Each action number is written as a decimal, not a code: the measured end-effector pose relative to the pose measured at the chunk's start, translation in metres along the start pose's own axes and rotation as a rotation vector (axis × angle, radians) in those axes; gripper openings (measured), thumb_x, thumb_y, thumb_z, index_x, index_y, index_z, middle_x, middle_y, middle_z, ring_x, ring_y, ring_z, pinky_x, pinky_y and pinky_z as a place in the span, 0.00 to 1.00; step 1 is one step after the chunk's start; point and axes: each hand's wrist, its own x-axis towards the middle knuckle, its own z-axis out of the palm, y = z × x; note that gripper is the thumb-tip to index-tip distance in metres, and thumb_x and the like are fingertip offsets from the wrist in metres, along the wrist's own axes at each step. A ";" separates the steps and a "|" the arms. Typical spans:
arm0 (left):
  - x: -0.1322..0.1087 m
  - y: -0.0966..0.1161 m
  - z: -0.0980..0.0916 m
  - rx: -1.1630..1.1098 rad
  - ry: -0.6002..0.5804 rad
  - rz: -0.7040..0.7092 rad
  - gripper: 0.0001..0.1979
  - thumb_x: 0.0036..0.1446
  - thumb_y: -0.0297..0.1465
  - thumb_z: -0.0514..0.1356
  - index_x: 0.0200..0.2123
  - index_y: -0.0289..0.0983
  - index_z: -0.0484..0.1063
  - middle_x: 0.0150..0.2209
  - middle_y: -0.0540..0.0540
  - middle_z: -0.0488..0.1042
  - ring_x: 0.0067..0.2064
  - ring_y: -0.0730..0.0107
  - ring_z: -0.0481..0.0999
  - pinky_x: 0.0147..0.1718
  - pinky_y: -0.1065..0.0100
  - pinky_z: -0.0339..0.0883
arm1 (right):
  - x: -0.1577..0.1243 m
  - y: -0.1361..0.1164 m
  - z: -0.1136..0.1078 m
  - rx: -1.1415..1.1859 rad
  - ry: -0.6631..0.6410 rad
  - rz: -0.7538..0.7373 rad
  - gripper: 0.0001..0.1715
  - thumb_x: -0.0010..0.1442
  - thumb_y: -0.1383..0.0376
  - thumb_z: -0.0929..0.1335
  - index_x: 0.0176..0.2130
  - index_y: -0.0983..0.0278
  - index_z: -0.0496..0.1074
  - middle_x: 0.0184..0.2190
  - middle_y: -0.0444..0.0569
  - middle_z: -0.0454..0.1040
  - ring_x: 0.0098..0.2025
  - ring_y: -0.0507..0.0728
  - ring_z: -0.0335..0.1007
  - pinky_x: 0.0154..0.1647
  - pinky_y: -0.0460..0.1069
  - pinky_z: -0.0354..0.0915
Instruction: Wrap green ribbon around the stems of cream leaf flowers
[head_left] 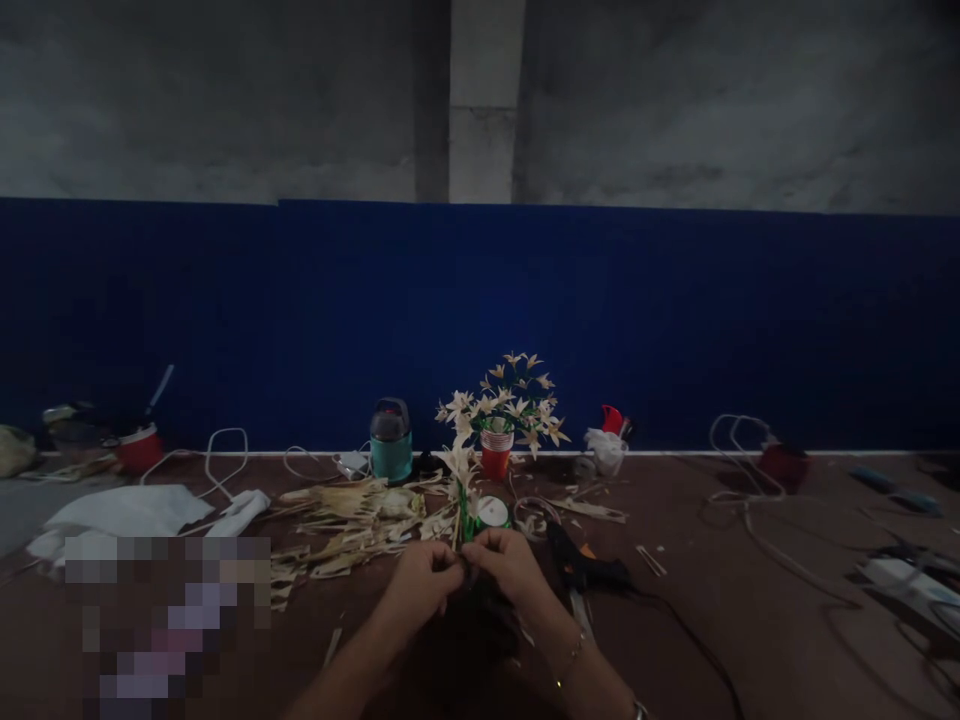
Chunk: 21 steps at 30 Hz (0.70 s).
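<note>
My left hand [426,583] and my right hand [508,564] meet in front of me, fingers pinched around the lower part of a husk flower [460,466] with a green stem [466,522]. Its pale petals point up, away from me. My fingers hide the stem's bottom end. Just behind my right hand sits a round white-topped roll with a green edge [493,512]. Farther back, a red cup [496,456] holds a bunch of similar pale flowers [517,405]. Dry corn husks [345,510] lie spread to the left of my hands.
A black glue gun [589,565] with its cord lies right of my hands. Along the blue wall panel [360,300] stand a teal-and-dark container [391,442] and a white bag [606,450]. White cloth [127,510] lies at left, near a blurred-out person. Cables [780,555] trail at right.
</note>
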 end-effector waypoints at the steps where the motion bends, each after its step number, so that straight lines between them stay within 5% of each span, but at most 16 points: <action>1: 0.000 -0.001 0.001 0.018 0.019 0.004 0.11 0.39 0.33 0.58 0.13 0.36 0.61 0.09 0.59 0.57 0.10 0.82 0.55 0.11 0.75 0.43 | 0.000 0.000 0.000 -0.027 0.018 -0.007 0.15 0.35 0.60 0.73 0.16 0.67 0.65 0.12 0.38 0.64 0.16 0.46 0.54 0.18 0.43 0.50; 12: -0.001 -0.001 0.005 -0.042 0.006 -0.015 0.11 0.38 0.34 0.58 0.12 0.36 0.61 0.10 0.57 0.59 0.11 0.81 0.56 0.11 0.75 0.45 | 0.004 0.003 -0.002 -0.074 0.037 -0.016 0.12 0.34 0.64 0.73 0.15 0.66 0.66 0.12 0.39 0.64 0.17 0.48 0.56 0.19 0.44 0.51; 21: -0.010 0.005 0.003 -0.359 -0.170 -0.037 0.10 0.38 0.33 0.61 0.16 0.34 0.64 0.13 0.53 0.65 0.14 0.83 0.57 0.13 0.77 0.43 | -0.007 -0.004 -0.009 0.247 -0.348 0.126 0.19 0.42 0.55 0.71 0.24 0.69 0.69 0.17 0.42 0.65 0.16 0.46 0.57 0.17 0.42 0.50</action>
